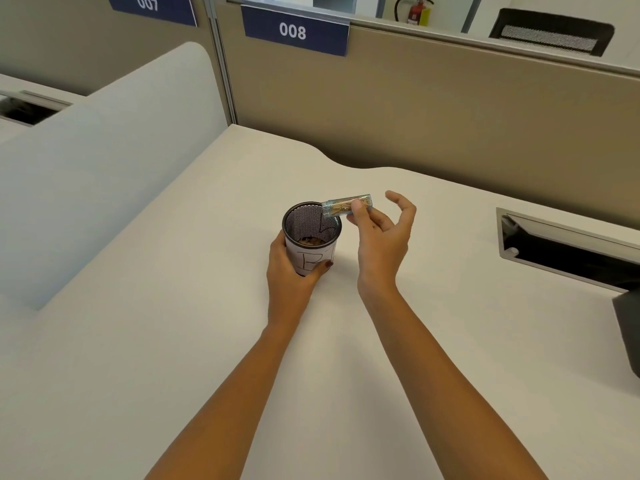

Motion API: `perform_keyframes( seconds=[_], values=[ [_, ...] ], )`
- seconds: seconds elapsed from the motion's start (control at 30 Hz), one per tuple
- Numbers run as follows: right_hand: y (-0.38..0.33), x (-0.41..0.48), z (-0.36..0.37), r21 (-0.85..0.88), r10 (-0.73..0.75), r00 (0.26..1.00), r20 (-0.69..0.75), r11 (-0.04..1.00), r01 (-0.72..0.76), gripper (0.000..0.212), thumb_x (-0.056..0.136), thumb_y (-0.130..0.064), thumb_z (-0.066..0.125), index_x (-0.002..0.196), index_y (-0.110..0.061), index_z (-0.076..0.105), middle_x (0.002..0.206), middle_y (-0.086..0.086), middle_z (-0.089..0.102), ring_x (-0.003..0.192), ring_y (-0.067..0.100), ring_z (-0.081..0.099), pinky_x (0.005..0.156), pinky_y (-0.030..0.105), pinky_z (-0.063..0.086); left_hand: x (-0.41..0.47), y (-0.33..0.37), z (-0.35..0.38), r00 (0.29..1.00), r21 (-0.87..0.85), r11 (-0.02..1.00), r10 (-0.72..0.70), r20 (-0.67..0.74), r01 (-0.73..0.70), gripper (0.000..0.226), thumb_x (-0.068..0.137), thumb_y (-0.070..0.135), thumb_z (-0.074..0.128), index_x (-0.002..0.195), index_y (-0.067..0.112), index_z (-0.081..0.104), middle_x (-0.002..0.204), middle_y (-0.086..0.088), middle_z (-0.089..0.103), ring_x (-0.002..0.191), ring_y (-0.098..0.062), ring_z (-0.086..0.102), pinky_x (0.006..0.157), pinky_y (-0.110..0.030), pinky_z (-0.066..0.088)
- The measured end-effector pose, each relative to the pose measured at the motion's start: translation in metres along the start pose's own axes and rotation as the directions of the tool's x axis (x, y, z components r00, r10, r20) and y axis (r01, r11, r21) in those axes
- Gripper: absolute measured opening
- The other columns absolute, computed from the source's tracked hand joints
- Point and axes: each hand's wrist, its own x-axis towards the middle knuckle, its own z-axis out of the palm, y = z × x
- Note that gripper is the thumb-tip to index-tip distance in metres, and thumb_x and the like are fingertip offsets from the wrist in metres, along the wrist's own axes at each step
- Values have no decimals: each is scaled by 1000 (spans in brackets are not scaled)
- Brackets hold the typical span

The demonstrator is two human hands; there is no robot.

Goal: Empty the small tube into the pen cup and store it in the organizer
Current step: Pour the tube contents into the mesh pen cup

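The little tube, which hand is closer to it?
The right hand. It pinches the small tube between thumb and fingers, tipped sideways over the pen cup's rim. The left hand is lower, wrapped around the cup's side, not touching the tube.

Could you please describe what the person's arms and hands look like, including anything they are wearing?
Both forearms are bare, with no sleeves, watch or bracelets in view. The left hand has dark polish on its thumbnail; the right hand shows no rings, and its thumbnail looks unpainted.

tube contents too small to tell, dark object cut off right
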Motion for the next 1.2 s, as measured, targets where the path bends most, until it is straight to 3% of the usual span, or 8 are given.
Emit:
perform_keyframes(
  seconds=[0.17, 0.3, 0.63, 0.77, 0.87, 0.97, 1.07, 1.2],
  values=[
    [4, 5, 4, -74, -104, 995, 3, 992, 104, 26, 87, -20, 75, 109, -19, 62, 99, 5, 77, 92, 15, 76, 78, 19, 60, 1, -1, 0, 1000, -1, 1000, 5, -4, -5, 83, 65, 30, 84, 135, 18, 42, 131, 2, 55, 119, -8, 51, 93, -9, 42],
    [5, 6, 4, -73, -150, 989, 1, 986, 150, 35, 87, -20, 75, 117, -21, 56, 99, 3, 76, 91, 10, 75, 73, 13, 58, 1, -1, 0, 1000, 2, 1000, 5, 0, -5, 83, 66, 31, 84, 136, 18, 41, 133, 2, 54, 120, -8, 50, 94, -10, 43],
    [5, 11, 2, -125, -212, 977, 11, 969, 212, 30, 87, -16, 75, 113, -12, 60, 103, 10, 76, 92, 12, 75, 80, 21, 61, 1, -3, 0, 1000, 0, 1000, 7, -4, -7, 83, 66, 32, 83, 135, 18, 41, 132, 2, 54, 119, -8, 50, 91, -6, 42],
    [4, 11, 1, -103, -217, 976, 23, 970, 218, 37, 87, -16, 76, 117, -19, 53, 101, 8, 75, 91, 8, 75, 79, 19, 60, 1, -2, 1, 1000, 1, 1000, 4, -3, -4, 83, 65, 34, 83, 135, 19, 41, 131, 3, 54, 118, -6, 50, 91, -6, 42],
    [5, 12, 1, -135, -246, 969, 34, 959, 249, 29, 87, -16, 75, 111, -14, 59, 102, 8, 75, 93, 11, 74, 76, 17, 59, 1, -2, 1, 1000, 3, 1000, 6, -7, -6, 83, 65, 30, 84, 135, 18, 41, 132, 2, 54, 119, -9, 50, 91, -6, 42],
    [6, 11, 1, -118, -239, 971, 26, 963, 241, 34, 87, -15, 76, 113, -20, 55, 102, 9, 75, 88, 0, 73, 76, 15, 59, 1, -2, 1, 1000, 3, 1000, 12, -8, -12, 82, 66, 29, 84, 135, 17, 41, 132, 1, 54, 119, -10, 50, 91, -5, 41],
    [8, 11, 1, -145, -258, 965, 46, 954, 262, 30, 87, -16, 76, 110, -17, 57, 98, 3, 73, 85, -9, 70, 79, 22, 62, 1, 0, 1, 1000, 3, 1000, 13, -11, -13, 82, 66, 28, 84, 135, 16, 41, 131, 1, 54, 119, -10, 51, 90, -3, 40],
    [8, 10, 2, -127, -265, 963, 48, 955, 269, 38, 87, -17, 76, 112, -27, 50, 94, 1, 72, 84, -8, 71, 76, 17, 59, 1, -1, 1, 1000, -1, 1000, 15, -9, -15, 82, 67, 28, 85, 135, 16, 41, 132, -1, 54, 119, -12, 50, 89, -2, 41]
  ],
)
